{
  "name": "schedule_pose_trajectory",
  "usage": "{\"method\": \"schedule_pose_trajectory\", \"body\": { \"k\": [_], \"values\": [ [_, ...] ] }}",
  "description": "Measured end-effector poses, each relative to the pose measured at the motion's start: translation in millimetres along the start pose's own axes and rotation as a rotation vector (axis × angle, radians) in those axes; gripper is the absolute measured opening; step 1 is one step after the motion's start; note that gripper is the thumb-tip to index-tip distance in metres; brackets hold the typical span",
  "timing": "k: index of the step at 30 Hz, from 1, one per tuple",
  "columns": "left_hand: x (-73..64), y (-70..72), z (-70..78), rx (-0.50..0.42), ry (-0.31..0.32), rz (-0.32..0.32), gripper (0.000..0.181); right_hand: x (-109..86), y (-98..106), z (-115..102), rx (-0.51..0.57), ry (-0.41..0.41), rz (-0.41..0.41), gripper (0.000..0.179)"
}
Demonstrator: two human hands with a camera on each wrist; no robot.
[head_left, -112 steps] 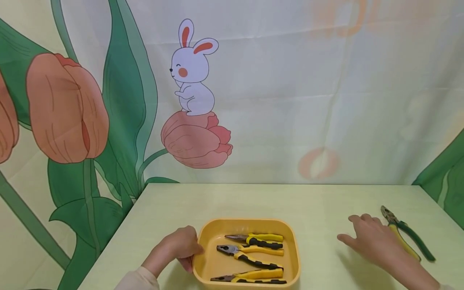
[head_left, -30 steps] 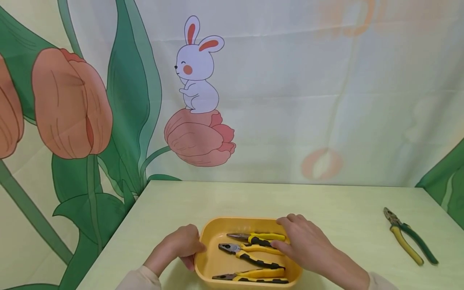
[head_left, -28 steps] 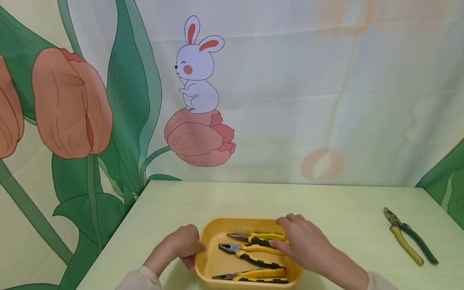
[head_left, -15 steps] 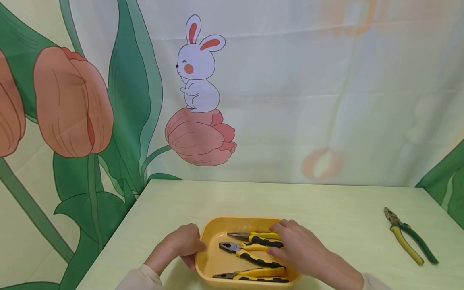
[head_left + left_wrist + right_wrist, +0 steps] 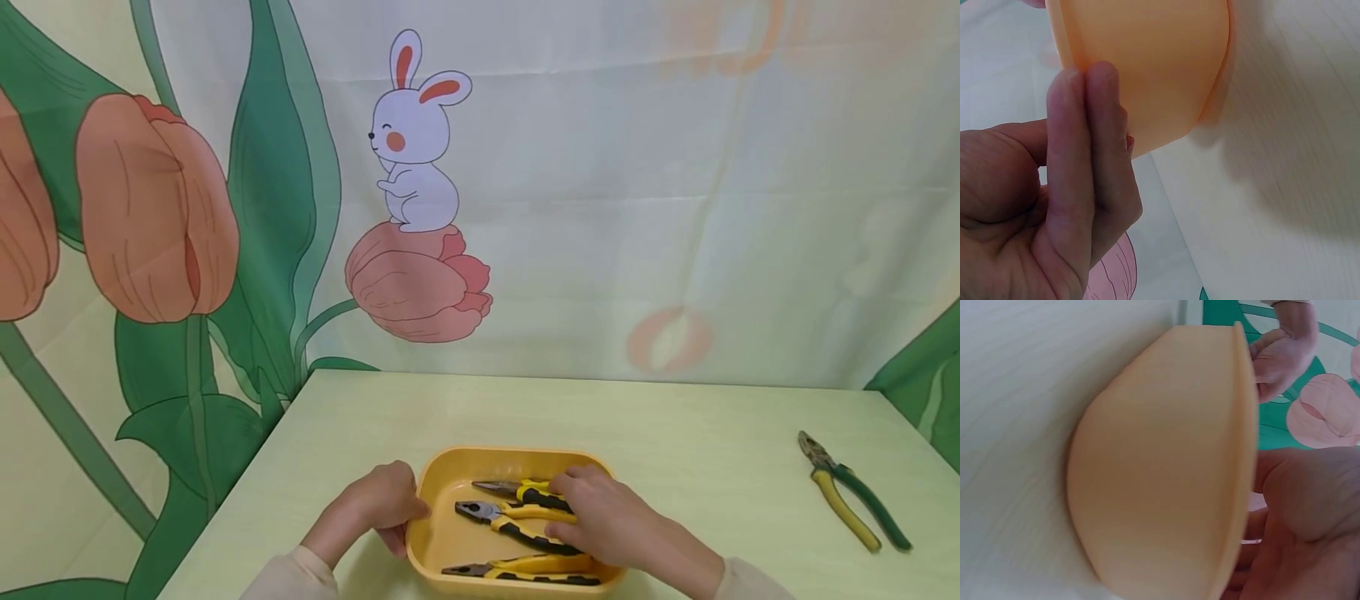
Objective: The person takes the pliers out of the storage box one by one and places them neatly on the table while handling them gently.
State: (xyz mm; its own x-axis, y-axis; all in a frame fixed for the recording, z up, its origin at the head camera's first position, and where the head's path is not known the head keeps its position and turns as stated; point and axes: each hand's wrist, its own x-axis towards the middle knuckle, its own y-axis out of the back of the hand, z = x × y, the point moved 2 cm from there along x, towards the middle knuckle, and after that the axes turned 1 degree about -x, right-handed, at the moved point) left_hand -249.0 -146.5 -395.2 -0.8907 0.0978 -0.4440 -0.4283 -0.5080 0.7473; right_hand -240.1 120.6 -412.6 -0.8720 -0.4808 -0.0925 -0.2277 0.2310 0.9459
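Observation:
My left hand (image 5: 384,502) pinches the left rim of a yellow plastic tray (image 5: 442,500), thumb over the edge and fingers along the outer wall (image 5: 1147,75). Inside lie needle-nose pliers (image 5: 498,486) at the back, combination pliers (image 5: 480,510) in the middle and another pair of pliers (image 5: 480,572) at the front, all with yellow-and-black handles. My right hand (image 5: 611,518) reaches over the tray's right wall (image 5: 1160,462), its fingers down at the handle ends of the back and middle pliers. Its fingertips are hidden, and I cannot tell whether they grip a handle.
Pliers with one yellow and one green handle (image 5: 843,492) lie on the pale table (image 5: 712,450) far to the right. A cloth backdrop (image 5: 570,208) with a rabbit and tulips hangs behind the table's back edge.
My right hand has come from beside the green-and-yellow pliers to the tray's right rim, then farther left and inward over the handles. My left hand keeps its hold on the tray.

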Motion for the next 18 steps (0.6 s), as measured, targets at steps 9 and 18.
{"method": "schedule_pose_trajectory", "body": {
  "k": [9,18],
  "values": [
    [-0.5,0.1,1.4,0.015,-0.008,0.001,0.018,12.2,-9.8,8.5,-0.037,-0.043,-0.022,0.046],
    [1.0,-1.1,-0.7,0.008,-0.001,0.001,0.019,18.4,-13.5,6.5,-0.037,-0.026,0.033,0.033]
  ]
}}
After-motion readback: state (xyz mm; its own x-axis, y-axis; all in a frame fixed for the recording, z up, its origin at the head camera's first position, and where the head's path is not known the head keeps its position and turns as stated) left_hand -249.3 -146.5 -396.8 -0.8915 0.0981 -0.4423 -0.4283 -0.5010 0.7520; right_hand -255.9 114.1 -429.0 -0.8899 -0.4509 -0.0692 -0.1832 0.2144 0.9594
